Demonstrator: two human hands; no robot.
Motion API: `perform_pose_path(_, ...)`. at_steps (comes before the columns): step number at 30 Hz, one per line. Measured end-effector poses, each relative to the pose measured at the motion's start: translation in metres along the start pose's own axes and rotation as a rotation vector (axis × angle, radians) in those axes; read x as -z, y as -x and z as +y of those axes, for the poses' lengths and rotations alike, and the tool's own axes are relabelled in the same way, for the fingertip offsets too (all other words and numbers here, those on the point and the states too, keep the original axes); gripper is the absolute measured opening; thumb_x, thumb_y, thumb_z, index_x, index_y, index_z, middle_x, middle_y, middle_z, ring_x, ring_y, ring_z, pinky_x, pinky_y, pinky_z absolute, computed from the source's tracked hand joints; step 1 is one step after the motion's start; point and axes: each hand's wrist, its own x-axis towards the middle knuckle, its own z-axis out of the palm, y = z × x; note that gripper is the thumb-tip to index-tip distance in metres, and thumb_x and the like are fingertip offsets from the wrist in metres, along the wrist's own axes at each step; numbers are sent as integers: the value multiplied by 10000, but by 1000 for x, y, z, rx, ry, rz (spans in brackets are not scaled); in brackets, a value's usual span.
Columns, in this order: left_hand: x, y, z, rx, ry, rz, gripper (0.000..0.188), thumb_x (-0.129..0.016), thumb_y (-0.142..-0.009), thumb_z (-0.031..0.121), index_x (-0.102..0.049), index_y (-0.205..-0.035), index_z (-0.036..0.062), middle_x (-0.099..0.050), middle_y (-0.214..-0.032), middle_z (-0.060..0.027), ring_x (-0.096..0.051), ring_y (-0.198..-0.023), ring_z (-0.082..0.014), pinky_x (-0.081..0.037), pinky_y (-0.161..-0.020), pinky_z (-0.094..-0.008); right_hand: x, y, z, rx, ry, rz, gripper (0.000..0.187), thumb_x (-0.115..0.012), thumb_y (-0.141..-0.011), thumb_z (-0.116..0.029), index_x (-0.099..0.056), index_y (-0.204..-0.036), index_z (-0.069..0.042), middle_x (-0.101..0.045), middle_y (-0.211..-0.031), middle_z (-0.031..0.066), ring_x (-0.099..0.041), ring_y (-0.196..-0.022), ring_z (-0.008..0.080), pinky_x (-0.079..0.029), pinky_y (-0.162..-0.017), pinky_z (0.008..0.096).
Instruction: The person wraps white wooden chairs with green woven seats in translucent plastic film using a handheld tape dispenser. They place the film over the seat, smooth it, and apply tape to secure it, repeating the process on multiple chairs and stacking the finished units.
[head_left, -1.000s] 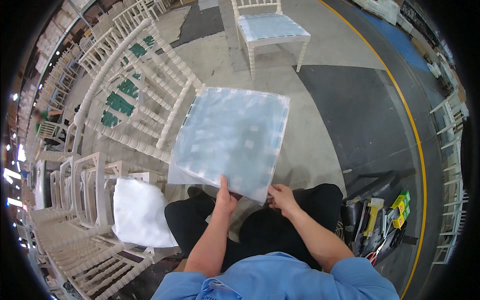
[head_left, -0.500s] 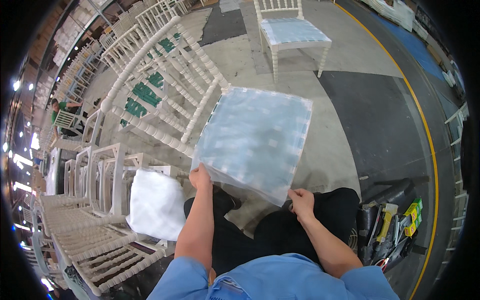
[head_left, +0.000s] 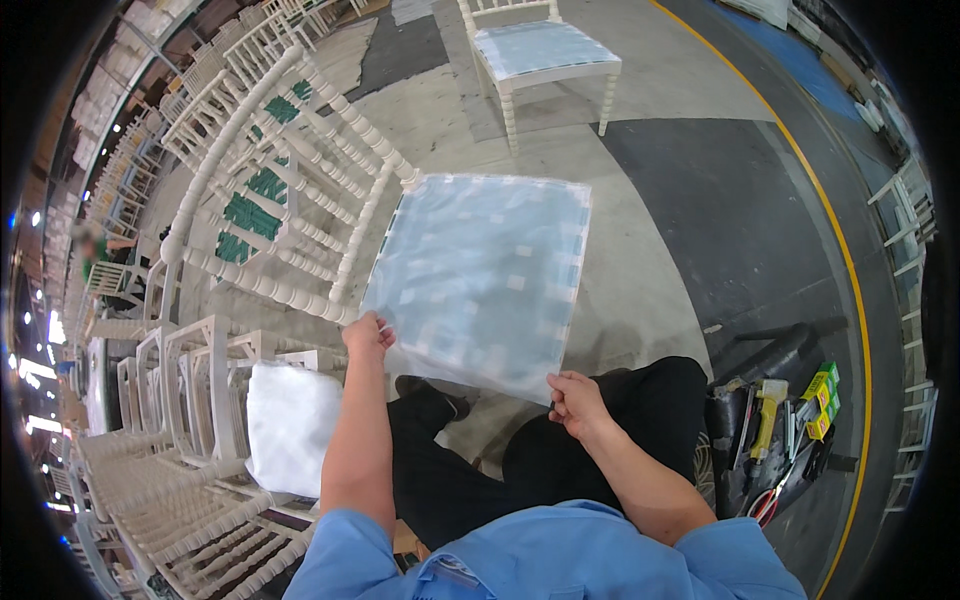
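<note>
A cream chair (head_left: 255, 287) with turned spindles stands in front of me, its backrest to the left. Over its pale blue, checked-looking seat lies a thin, see-through white fabric sheet (head_left: 485, 275). At the near left corner, my left hand (head_left: 368, 332) pinches the sheet's edge. My right hand (head_left: 577, 398) is closed on the near right corner, level with the seat's front. Between the two hands, the sheet's near edge hangs slightly past the seat. A folded white cloth pile (head_left: 292, 428) rests beside my left forearm.
Another cream chair with a blue seat (head_left: 545, 48) stands farther off. On my right, a black stand (head_left: 728, 425) carries tools, red-handled scissors (head_left: 766, 505) and a yellow-green box (head_left: 822, 402). Chair frames (head_left: 195, 385) crowd the left. Someone in green (head_left: 95, 255) sits far left.
The view has shifted, so the chairs appear farther left. My left hand has risen slightly with the sheet's corner; my right hand keeps its hold on the other corner.
</note>
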Motion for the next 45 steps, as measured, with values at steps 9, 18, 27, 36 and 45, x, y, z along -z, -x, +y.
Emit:
perform_pose_path(9, 20, 8, 9, -129, 22, -73, 529, -658, -996, 174, -438, -1422, -49, -706, -979, -164, -692, -663, -285, -602, -549, -418, -9, -13, -1, -130, -60, -47, 171, -706, -1040, -252, -637, -996, -101, -680, -879, 38, -484, -529, 116, -512, -589, 390)
perform_pose_path(18, 42, -20, -16, -90, -37, 50, 249, -692, -988, 153, -608, -1108, -48, -663, -800, -115, -631, -541, -228, -568, -493, -400, 5, -9, -3, -94, 0, -39, 164, -678, -1060, -235, -646, -993, -89, -675, -843, 35, -506, -531, 121, -513, -581, 386)
perform_pose_path(27, 45, -10, 19, -41, -27, -234, 241, -683, -1002, 130, -624, -1201, 8, -692, -986, -133, -718, -798, -272, -639, -672, -452, 7, -14, -10, -49, -87, 63, 174, -716, -1031, -227, -604, -974, -107, -683, -834, 58, -552, -565, 136, -512, -572, 395)
perform_pose_path(36, 24, -14, 14, -263, 597, -273, 342, -537, -974, -61, -524, -1316, -50, -623, -1280, -220, -690, -1085, -331, -622, -911, -483, -16, -21, -4, 179, -344, 221, 359, -763, -959, -66, -515, -1219, -48, -628, -884, 107, -614, -589, 207, -557, -559, 413)
perform_pose_path(45, 7, -6, -16, -616, 344, 22, 443, -397, -934, -89, -512, -1346, 28, -596, -1261, -175, -636, -1116, -267, -553, -941, -373, -17, -1, 32, 158, -74, 195, 470, -759, -969, -77, -478, -1342, -18, -660, -1044, 164, -674, -630, 222, -569, -578, 396)
